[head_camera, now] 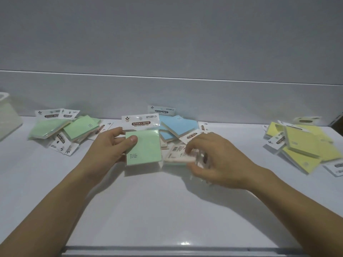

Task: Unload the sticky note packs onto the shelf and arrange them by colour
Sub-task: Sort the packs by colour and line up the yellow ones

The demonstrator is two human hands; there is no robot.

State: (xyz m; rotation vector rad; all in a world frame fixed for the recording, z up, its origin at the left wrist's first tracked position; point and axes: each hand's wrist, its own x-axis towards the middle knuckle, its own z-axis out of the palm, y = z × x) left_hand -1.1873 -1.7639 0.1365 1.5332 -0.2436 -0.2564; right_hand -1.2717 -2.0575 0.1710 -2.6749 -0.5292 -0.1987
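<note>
Across the white shelf (pixel 167 210), packs sit in three loose colour heaps against the grey back wall (pixel 167 43). Yellow pile (pixel 300 145) far right, well apart from the rest. Green pile (pixel 63 130) on the left, packs overlapping, header cards sticking out at odd angles. Blue pile (pixel 178 127) in the middle at the back, one header card upright against the wall. Pale translucent container (pixel 8 117) at the far left edge, cut off by the frame.

Left hand (pixel 111 145) has its grip closed on a single green pack (pixel 143 148): thumb pressed on the front face, fingers behind, pack held upright with the "STICKY NOTE" header at the top, just in front of the blue pile.

Right hand (pixel 213 160) is just beside it, fingers curled down onto a pale pink pack (pixel 178 154) lying face-down with its barcode label showing, at the front of the blue heap. Clear wrapper bunched under the palm. Motion blur here; looks pinched on the pack's edge, but cannot tell if it is actually lifted off the shelf.
</note>
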